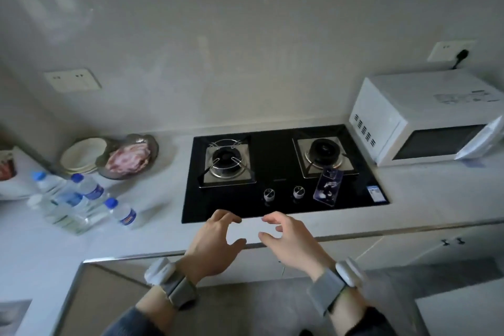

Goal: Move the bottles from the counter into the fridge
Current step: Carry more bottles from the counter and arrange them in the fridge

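Several clear water bottles with blue caps and blue labels stand grouped on the pale counter (152, 243) at the left. One small bottle (124, 213) stands nearest the stove, a taller bottle (90, 188) behind it, and another bottle (46, 181) further left. My left hand (215, 243) and my right hand (289, 240) hover side by side over the counter's front edge, right of the bottles. Both have loosely curled fingers and hold nothing. No fridge is in view.
A black two-burner gas hob (283, 172) sits mid-counter with a small blue-and-clear card (327, 184) on it. A white microwave (425, 120) stands at the right. Stacked plates (81, 155) and a dish of raw meat (128, 158) lie behind the bottles.
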Demonstrator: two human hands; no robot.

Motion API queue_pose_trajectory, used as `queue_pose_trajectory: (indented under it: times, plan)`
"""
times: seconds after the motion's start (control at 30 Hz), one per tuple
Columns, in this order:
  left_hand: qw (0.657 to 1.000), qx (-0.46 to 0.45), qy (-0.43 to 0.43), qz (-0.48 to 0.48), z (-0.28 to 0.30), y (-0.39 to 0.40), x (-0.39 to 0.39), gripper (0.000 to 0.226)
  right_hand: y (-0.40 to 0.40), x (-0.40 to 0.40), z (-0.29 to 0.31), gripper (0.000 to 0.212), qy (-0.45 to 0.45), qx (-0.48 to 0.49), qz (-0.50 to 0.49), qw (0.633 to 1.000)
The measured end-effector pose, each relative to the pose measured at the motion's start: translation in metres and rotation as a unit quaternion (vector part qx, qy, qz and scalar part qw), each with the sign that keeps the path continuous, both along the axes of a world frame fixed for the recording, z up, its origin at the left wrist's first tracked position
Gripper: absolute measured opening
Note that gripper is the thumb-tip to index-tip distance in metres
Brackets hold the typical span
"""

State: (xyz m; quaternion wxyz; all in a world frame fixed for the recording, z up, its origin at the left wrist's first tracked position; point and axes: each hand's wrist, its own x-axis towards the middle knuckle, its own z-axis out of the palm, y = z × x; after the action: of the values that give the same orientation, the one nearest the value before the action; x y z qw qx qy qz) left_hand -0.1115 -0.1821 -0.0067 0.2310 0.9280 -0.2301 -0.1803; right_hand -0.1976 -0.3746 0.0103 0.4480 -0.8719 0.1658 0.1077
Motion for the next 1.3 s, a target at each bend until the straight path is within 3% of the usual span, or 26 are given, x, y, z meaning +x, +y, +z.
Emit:
queue_pose_trajectory:
  times: [0.43, 0.83, 1.17, 1.3]
  plan:
    - [0.971, 0.008, -0.058, 0.232, 0.025, 0.138, -0.037, 0.049, 0.116, 0.078, 0.018, 0.045, -0.033, -0.031, 0.246, 0.968]
    - [0.915, -0.021, -0.099, 0.391, 0.031, 0.260, -0.053, 0.044, 0.215, 0.121, 0.034, 0.047, -0.053, -0.064, 0.359, 0.929]
    - [0.919, -0.026, -0.089, 0.383, 0.026, 0.366, 0.062, 0.048, 0.299, 0.209, 0.018, 0.051, -0.063, -0.097, 0.304, 0.946]
    - [0.931, -0.005, -0.058, 0.361, 0.015, 0.407, 0.140, 0.058, 0.332, 0.247, -0.005, 0.062, -0.016, -0.136, 0.278, 0.951]
